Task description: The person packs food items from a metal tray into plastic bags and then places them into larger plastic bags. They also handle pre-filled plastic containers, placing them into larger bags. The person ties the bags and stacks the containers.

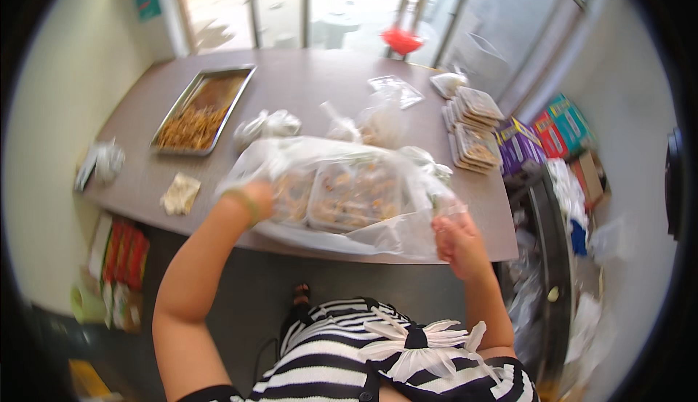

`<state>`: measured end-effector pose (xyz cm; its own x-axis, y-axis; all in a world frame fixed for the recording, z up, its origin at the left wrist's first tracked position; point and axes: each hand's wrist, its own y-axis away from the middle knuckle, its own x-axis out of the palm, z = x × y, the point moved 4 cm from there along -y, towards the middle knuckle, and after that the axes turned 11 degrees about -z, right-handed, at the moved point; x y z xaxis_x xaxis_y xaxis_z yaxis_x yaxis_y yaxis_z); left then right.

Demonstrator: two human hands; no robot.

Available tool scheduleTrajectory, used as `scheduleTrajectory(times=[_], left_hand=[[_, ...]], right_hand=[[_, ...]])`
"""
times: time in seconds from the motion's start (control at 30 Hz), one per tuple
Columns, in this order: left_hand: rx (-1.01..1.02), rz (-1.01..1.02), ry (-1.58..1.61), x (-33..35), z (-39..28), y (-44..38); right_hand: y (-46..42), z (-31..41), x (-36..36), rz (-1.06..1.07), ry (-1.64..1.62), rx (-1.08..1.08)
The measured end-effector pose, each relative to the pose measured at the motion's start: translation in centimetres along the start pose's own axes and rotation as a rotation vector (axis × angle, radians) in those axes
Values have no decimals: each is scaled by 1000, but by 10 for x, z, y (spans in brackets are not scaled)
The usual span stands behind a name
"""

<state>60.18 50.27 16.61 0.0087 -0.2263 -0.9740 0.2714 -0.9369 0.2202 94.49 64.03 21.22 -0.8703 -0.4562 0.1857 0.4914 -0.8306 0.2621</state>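
A translucent white plastic bag (390,241) lies spread wide near the table's front edge. Inside it, clear lidded plastic food containers (354,197) sit side by side, with brownish food showing through the lids. At the bag's right end, my right hand (455,233) has its fingers closed on the bunched plastic. My left hand (263,199), blurred, is at the bag's left side beside the left container (292,197); its fingers are hidden, so their grip cannot be made out. Tied white bags (267,126) and a knotted clear bag (381,124) stand just behind.
A metal tray (204,110) of shredded brown food rests at the table's left. Stacked filled containers (477,129) stand at the right edge, near coloured boxes (521,148). A folded cloth (181,194) lies front left. Flat clear packaging (397,91) lies toward the back.
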Motion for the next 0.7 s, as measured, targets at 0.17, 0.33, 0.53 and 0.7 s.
scheduleTrajectory(times=[0.17, 0.33, 0.53, 0.7], left_hand=[[-352, -13, 160, 15, 51, 18], [-442, -24, 323, 58, 104, -17], [-638, -48, 778, 80, 124, -19], [-482, -412, 1440, 161, 159, -37]], right_hand=[[36, 19, 54, -584, 999, -1376], [30, 16, 143, 214, 937, -1341], [-40, -22, 141, 191, 1361, -675], [-39, -42, 107, 247, 1458, -382]])
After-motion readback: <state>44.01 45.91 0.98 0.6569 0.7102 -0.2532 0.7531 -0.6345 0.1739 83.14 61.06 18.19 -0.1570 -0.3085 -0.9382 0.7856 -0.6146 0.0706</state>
